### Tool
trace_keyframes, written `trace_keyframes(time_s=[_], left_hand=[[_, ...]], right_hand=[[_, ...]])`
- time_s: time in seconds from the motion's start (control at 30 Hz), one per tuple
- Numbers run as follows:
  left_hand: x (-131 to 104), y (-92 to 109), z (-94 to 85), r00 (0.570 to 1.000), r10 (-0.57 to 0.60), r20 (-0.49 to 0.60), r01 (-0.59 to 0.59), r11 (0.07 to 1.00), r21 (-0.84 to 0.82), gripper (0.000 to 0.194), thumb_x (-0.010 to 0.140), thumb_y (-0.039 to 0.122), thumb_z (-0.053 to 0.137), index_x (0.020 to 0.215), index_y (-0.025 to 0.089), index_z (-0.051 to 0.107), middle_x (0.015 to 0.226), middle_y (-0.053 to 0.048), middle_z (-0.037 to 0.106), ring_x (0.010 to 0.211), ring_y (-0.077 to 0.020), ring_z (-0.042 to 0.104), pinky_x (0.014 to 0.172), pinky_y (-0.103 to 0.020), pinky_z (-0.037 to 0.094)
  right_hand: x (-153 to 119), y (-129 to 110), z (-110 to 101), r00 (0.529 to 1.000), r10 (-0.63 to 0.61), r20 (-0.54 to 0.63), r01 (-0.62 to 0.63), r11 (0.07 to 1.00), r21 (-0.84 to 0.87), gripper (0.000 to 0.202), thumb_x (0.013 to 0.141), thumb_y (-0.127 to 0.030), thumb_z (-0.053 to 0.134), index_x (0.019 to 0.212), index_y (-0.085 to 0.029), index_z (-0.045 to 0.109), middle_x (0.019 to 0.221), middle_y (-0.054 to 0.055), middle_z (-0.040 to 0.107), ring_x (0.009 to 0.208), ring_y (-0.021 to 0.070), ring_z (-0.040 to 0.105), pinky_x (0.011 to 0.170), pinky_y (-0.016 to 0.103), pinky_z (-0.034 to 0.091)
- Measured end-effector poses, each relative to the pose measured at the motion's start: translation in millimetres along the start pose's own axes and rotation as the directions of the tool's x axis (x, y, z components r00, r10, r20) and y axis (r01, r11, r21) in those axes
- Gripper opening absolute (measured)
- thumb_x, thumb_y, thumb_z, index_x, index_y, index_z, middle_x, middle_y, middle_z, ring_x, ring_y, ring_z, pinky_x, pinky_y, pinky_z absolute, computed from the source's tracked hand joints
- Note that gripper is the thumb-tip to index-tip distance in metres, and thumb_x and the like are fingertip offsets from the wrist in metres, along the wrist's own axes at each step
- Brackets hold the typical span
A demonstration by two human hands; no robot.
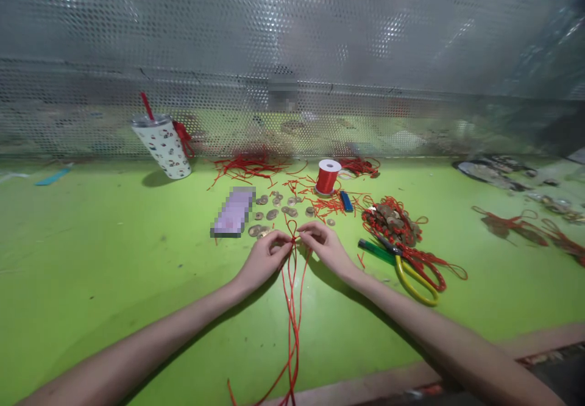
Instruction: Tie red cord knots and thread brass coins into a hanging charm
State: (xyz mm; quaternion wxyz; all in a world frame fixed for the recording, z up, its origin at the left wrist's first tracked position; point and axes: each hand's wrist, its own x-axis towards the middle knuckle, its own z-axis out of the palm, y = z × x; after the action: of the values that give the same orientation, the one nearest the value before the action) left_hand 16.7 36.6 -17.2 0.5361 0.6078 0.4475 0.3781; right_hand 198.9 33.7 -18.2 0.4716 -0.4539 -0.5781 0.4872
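Observation:
Red cord (pixel 292 308) hangs in several strands down the middle of the green table toward its front edge. At its upper end a small loop stands above a knot. My left hand (pixel 270 253) pinches the cord at the knot from the left, fingers closed. On the other side my right hand (pixel 323 244) has thumb and forefinger pressed together on a strand of the cord beside the loop. Just beyond the hands lie several round coins (pixel 272 214), spread loosely on the table.
Right of my hands lie scissors (pixel 418 281), a green-handled tool (pixel 377 251) and a pile of corded coins (pixel 392 220). Behind stand a red cord spool (pixel 326 179) and a blue lighter (pixel 346 201). At left are a phone (pixel 234 211) and a tumbler (pixel 164 150). Perforated metal sheet (pixel 228 113) backs the table.

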Motion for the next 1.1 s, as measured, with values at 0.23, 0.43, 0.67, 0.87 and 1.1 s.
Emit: trace_keyframes(time_s=[0.23, 0.43, 0.67, 0.87, 1.1], left_hand=[[2, 2, 0.8, 0.999, 0.034, 0.014, -0.035, 0.999, 0.030, 0.024, 0.081, 0.038, 0.069, 0.086, 0.015, 0.066, 0.086, -0.005, 0.069, 0.077, -0.0181, 0.063, 0.073, -0.030, 0.049], [3, 6, -1.7, 0.999, 0.050, 0.004, -0.050, 0.999, 0.002, 0.026, 0.081, 0.041, 0.071, 0.080, 0.015, 0.067, 0.078, -0.003, 0.067, 0.073, -0.0165, 0.061, 0.070, -0.028, 0.049], [5, 4, -3.3, 1.000, 0.000, 0.023, 0.003, 0.993, -0.119, 0.032, 0.067, 0.041, 0.084, 0.081, 0.015, 0.070, 0.082, -0.005, 0.072, 0.077, -0.0179, 0.066, 0.074, -0.030, 0.054], [5, 4, -2.1, 1.000, 0.006, -0.011, -0.007, 1.000, -0.028, 0.030, 0.076, 0.044, 0.076, 0.077, 0.015, 0.071, 0.067, -0.001, 0.064, 0.059, -0.0120, 0.054, 0.054, -0.023, 0.043], [6, 8, -3.1, 0.999, 0.035, 0.008, -0.036, 0.996, 0.077, 0.031, 0.080, 0.044, 0.070, 0.070, 0.015, 0.069, 0.060, 0.000, 0.060, 0.055, -0.0119, 0.049, 0.050, -0.022, 0.036]], right_hand=[[-3, -6, 5, 0.997, 0.079, -0.003, -0.076, 0.973, 0.218, 0.025, 0.083, -0.043, 0.069, 0.095, -0.022, 0.063, 0.070, -0.003, 0.054, 0.057, 0.0113, 0.050, 0.054, 0.026, 0.041], [-6, -5, 9, 0.991, 0.133, -0.023, -0.123, 0.960, 0.250, 0.026, 0.080, -0.041, 0.070, 0.094, -0.020, 0.064, 0.068, -0.005, 0.048, 0.053, 0.0087, 0.039, 0.046, 0.022, 0.027], [-8, -6, 9, 0.989, 0.104, -0.101, -0.081, 0.973, 0.214, 0.025, 0.080, -0.041, 0.071, 0.093, -0.020, 0.064, 0.072, -0.002, 0.055, 0.056, 0.0102, 0.044, 0.048, 0.023, 0.031], [-9, -9, 9, 0.993, 0.098, -0.072, -0.081, 0.975, 0.207, 0.026, 0.080, -0.039, 0.071, 0.094, -0.019, 0.063, 0.067, -0.003, 0.054, 0.056, 0.0104, 0.045, 0.049, 0.023, 0.032], [-8, -8, 10, 0.991, 0.089, -0.098, -0.072, 0.984, 0.163, 0.027, 0.078, -0.041, 0.072, 0.092, -0.020, 0.063, 0.067, -0.003, 0.057, 0.057, 0.0120, 0.049, 0.050, 0.024, 0.036]])
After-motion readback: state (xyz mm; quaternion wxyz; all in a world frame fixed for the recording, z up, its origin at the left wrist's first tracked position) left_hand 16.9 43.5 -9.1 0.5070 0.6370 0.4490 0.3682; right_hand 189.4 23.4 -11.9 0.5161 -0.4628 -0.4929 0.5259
